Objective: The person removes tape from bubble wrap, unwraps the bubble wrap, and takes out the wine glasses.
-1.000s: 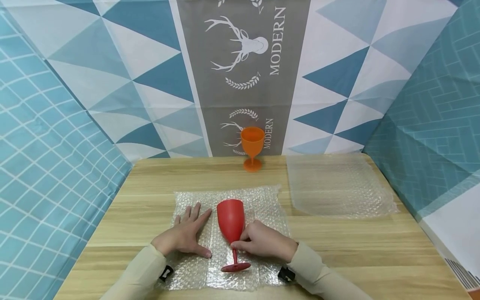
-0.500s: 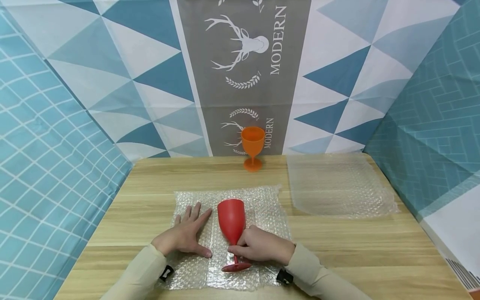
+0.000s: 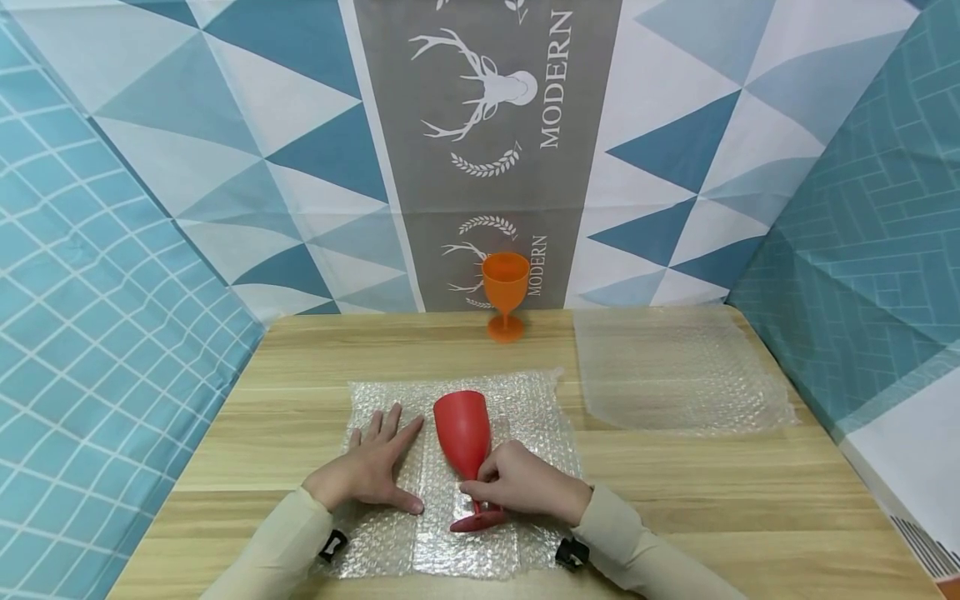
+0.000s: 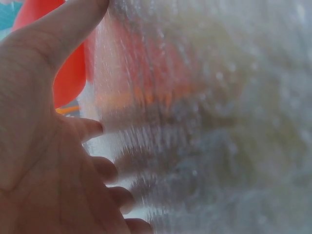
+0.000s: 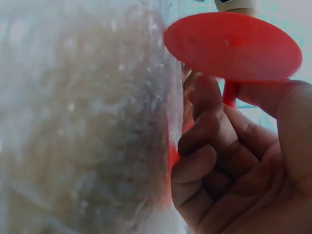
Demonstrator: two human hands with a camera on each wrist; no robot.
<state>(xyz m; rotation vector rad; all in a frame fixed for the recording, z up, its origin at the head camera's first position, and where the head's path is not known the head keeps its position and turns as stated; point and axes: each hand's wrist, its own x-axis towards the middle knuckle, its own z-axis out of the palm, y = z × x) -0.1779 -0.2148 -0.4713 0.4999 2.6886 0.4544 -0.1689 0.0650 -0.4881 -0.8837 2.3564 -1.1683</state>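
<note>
A red plastic goblet [image 3: 461, 429] lies tilted over a sheet of bubble wrap [image 3: 435, 550], its bowl pointing away from me and its foot towards me. My right hand [image 3: 528, 482] pinches the goblet's stem between thumb and curled fingers. In the right wrist view the round foot [image 5: 234, 46] stands out above that hand, and the stem is mostly hidden. To the left of the goblet, my left hand [image 3: 367, 467] rests spread on the bubble wrap with its fingers straight. The left wrist view shows the left hand [image 4: 63, 146] beside the wrap, with part of the red bowl behind the thumb.
An orange goblet [image 3: 506, 287] stands upright at the table's back edge. Another bubble wrap sheet [image 3: 675, 367] lies at the back right of the wooden table [image 3: 697, 500]. Patterned cloth walls [image 3: 300, 150] enclose the back and both sides.
The red goblet has shifted slightly away from me, and its foot has swung a little to the right. My right hand still holds the stem; the left hand has stayed in place.
</note>
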